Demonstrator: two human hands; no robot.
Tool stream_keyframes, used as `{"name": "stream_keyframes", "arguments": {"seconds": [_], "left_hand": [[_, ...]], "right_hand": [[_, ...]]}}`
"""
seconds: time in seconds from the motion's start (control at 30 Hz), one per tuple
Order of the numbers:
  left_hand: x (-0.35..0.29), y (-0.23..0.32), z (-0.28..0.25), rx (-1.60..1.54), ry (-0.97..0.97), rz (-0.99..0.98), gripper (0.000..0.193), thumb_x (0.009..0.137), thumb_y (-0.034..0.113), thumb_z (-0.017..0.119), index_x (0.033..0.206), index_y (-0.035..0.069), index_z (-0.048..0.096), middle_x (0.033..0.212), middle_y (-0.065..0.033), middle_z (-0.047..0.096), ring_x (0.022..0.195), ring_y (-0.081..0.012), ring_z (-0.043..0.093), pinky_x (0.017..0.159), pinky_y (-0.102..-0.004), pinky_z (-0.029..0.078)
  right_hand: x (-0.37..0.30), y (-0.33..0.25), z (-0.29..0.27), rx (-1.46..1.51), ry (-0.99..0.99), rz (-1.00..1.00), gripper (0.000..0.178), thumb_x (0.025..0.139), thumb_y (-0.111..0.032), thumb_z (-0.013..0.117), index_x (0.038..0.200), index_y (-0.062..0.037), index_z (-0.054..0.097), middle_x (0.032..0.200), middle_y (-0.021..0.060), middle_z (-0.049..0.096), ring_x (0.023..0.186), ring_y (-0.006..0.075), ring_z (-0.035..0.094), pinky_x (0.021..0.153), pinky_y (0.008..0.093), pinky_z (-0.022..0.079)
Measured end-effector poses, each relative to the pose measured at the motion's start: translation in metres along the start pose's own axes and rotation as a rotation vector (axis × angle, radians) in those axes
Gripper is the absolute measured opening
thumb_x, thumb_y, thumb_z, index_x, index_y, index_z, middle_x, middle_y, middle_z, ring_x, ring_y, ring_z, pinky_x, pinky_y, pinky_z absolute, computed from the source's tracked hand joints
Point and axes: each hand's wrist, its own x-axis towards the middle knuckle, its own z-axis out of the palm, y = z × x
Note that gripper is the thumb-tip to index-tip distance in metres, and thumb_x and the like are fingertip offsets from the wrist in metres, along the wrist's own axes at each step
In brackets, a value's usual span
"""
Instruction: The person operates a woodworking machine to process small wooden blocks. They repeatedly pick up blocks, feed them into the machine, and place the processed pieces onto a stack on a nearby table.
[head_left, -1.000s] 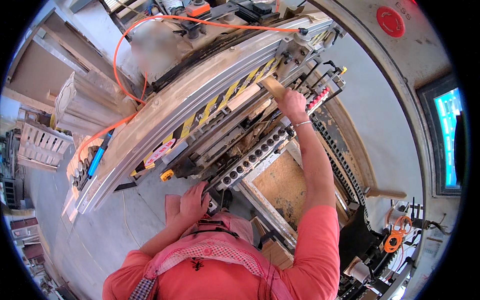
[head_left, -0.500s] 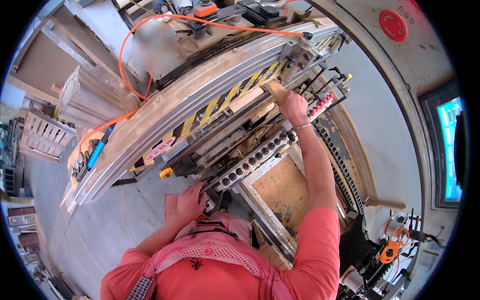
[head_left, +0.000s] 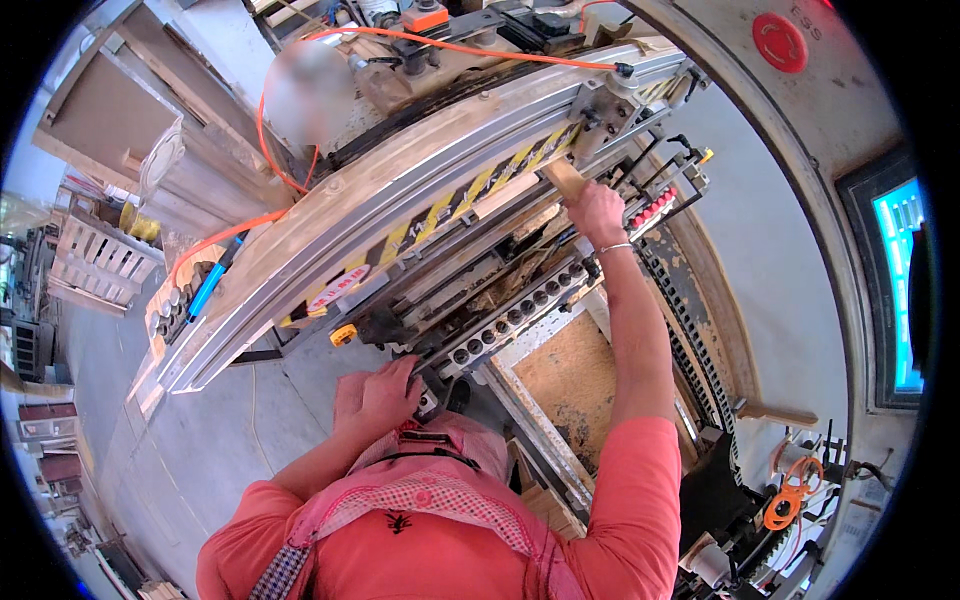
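My right hand [head_left: 598, 213] is closed on the near end of a short wooden strip [head_left: 566, 180]. The strip's far end reaches under the clamp block of the long machine beam [head_left: 440, 165]. Low on the left, my left hand [head_left: 390, 393] curls its fingers at the end of the machine's near rail [head_left: 515, 318], beside a small metal fitting [head_left: 428, 403]. What those fingers grip is hidden. Pink cloth [head_left: 348, 398] shows just beside this hand. Another pale wooden piece [head_left: 505, 196] lies along the beam's striped edge.
An orange hose [head_left: 480, 52] runs over the beam. At the right stand a control panel with a red stop button [head_left: 780, 47] and a lit screen [head_left: 900, 290]. A drag chain [head_left: 690, 345] passes right of my forearm. Sawdust covers a framed panel [head_left: 560, 385] below.
The whole view has shifted slightly, with the machine appearing a little further right. My right hand keeps its hold on the wooden strip, and my left hand stays at the rail's end.
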Motion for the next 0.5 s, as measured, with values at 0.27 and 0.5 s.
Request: {"name": "stream_keyframes", "arguments": {"seconds": [0.27, 0.5], "left_hand": [[-0.004, -0.037, 0.019, -0.196, -0.1, 0.135, 0.042, 0.076, 0.014, 0.058, 0.114, 0.001, 0.046, 0.105, -0.0186, 0.057, 0.095, -0.0351, 0.055, 0.08, -0.0425, 0.046], [-0.006, -0.061, 0.036, -0.254, -0.055, 0.253, 0.044, 0.075, 0.014, 0.059, 0.114, 0.001, 0.046, 0.102, -0.0197, 0.056, 0.093, -0.0366, 0.055, 0.078, -0.044, 0.045]], "right_hand": [[-0.005, -0.005, -0.001, -0.025, 0.116, -0.011, 0.033, 0.071, -0.033, 0.065, 0.087, -0.0044, 0.064, 0.085, 0.0151, 0.065, 0.08, 0.0313, 0.064, 0.071, 0.0399, 0.052], [0.006, 0.001, 0.002, -0.019, 0.006, 0.032, 0.038, 0.067, -0.029, 0.066, 0.093, -0.0017, 0.06, 0.092, 0.0193, 0.063, 0.089, 0.0339, 0.061, 0.077, 0.0415, 0.049]]}}
